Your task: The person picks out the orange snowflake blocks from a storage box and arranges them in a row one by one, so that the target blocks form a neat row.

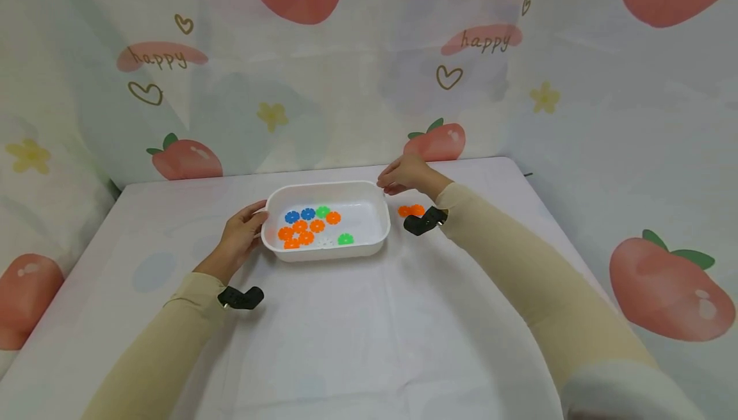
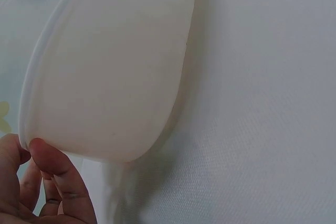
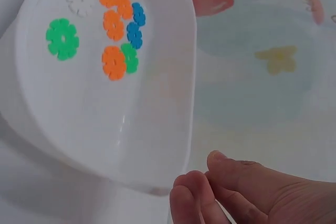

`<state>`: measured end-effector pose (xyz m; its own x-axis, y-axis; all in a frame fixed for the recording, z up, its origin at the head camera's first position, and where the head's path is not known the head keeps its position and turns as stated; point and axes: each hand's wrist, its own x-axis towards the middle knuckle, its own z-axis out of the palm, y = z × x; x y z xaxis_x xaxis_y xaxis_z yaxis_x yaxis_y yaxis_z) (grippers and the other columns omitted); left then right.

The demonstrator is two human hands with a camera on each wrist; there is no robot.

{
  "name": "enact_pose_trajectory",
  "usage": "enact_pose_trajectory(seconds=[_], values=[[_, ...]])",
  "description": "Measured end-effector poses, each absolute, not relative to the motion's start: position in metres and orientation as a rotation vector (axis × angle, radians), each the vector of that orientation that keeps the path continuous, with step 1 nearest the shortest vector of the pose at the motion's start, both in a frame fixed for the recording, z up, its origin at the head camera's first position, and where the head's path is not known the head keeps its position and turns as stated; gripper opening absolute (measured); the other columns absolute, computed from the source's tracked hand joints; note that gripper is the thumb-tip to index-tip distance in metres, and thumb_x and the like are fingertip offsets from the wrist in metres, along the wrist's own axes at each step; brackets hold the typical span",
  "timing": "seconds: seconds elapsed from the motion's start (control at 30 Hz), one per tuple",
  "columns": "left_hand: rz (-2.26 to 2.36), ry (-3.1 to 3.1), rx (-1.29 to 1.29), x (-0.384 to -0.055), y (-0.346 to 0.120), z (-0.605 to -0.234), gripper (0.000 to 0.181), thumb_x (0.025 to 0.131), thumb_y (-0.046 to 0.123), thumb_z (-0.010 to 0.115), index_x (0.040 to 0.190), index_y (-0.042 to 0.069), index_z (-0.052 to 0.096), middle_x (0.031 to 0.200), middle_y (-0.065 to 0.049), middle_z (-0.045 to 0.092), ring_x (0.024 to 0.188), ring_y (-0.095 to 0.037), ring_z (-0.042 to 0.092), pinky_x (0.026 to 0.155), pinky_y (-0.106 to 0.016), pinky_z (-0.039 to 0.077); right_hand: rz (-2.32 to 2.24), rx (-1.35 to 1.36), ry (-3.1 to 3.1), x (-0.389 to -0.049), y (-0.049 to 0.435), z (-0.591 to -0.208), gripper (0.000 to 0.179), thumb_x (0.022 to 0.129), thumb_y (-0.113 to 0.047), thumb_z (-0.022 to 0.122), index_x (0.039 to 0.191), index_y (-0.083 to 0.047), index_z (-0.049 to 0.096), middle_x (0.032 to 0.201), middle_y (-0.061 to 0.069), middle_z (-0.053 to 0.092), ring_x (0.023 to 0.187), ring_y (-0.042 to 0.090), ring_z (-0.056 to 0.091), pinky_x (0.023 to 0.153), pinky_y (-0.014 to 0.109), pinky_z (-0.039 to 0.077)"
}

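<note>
A white plastic tray [image 1: 323, 255] with a rounded rim holds several flower-shaped plastic snowflake discs: orange [image 1: 317, 226], blue [image 1: 292, 217], green [image 1: 345, 239] and a pale one [image 3: 80, 0]. My left hand [image 1: 241, 237] pinches the tray's left rim, the thumb against its outer wall in the left wrist view. At the far right corner is my right hand [image 1: 410, 175], its fingertips [image 3: 185, 203] bent close beside the rim. Whether they grip it cannot be made out. Two orange discs [image 1: 418, 210] lie on the table right of the tray, beneath the right wrist.
A white cloth covers the table [image 1: 346, 330]. Behind it hangs a patterned fabric backdrop [image 1: 346, 87] with fruit, hearts and lettering, and it continues along both sides. A black wrist camera [image 1: 241, 298] sits on the left forearm, another wrist camera [image 1: 425, 221] on the right.
</note>
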<state>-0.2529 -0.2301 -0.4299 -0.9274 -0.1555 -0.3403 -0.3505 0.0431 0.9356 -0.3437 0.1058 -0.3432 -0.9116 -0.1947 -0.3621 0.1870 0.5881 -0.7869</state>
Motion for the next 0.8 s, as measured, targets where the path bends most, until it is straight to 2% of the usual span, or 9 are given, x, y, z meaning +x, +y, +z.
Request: enact_pose_trajectory(seconds=[0.17,0.33,0.57,0.8], values=[[2.005,2.164,-0.526,-0.253,-0.230,-0.428,0.049,0.103,0.028,0.052,0.151,0.023,0.042,0.134,-0.005,0.047,0.103,-0.016,0.051,0.078,-0.018,0.049,-1.301,-0.016,2.341,-0.340,0.081,-0.343,0.031,0.088,-0.008,0.074,0.115,0.005,0.069,0.106,0.017,0.070,0.087,0.023,0.070,0.083,0.031,0.057],[2.009,2.164,-0.526,-0.254,-0.232,-0.428,0.049,0.103,0.028,0.052,0.151,0.023,0.042,0.132,-0.004,0.048,0.103,-0.016,0.052,0.077,-0.018,0.049,-1.339,-0.015,2.269,-0.335,0.061,-0.349,0.034,0.086,-0.007,0.075,0.117,0.006,0.068,0.117,0.019,0.068,0.094,0.026,0.070,0.086,0.032,0.056],[2.005,2.163,-0.547,-0.255,-0.232,-0.430,0.049,0.102,0.030,0.053,0.150,0.024,0.043,0.129,-0.002,0.048,0.103,-0.016,0.050,0.076,-0.017,0.049,-1.256,-0.029,2.300,-0.333,0.044,-0.366,0.039,0.083,-0.010,0.079,0.118,0.002,0.069,0.114,0.016,0.070,0.083,0.020,0.067,0.081,0.027,0.057],[2.003,2.158,-0.533,-0.254,-0.232,-0.430,0.050,0.102,0.031,0.054,0.151,0.023,0.042,0.135,-0.005,0.047,0.105,-0.017,0.050,0.077,-0.017,0.049,-1.199,-0.052,2.353,-0.330,0.037,-0.380,0.038,0.081,-0.011,0.081,0.117,-0.001,0.071,0.114,0.013,0.071,0.076,0.016,0.064,0.079,0.023,0.056]])
